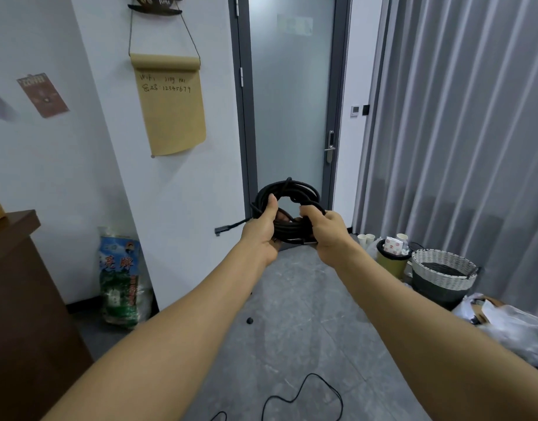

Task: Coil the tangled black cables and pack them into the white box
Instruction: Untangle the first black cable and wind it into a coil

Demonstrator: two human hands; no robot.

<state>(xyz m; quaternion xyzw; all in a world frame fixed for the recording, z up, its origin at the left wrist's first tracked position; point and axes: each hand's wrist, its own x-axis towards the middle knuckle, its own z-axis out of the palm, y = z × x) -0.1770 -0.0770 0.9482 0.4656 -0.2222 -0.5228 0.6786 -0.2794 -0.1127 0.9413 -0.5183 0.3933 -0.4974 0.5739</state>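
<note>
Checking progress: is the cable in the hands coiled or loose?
Coiled: the black cable forms round loops held by the left hand and right hand, one plug end sticking out.

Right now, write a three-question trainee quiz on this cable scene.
1. True or false: both hands hold the coiled black cable.
2. Which lies on the floor near the camera? A) loose black cable B) a hammer C) a shoe
3. Fill in: the woven basket stands beside the grey ____.

Key
1. True: left hand and right hand each grip it.
2. A
3. Curtain.
</note>
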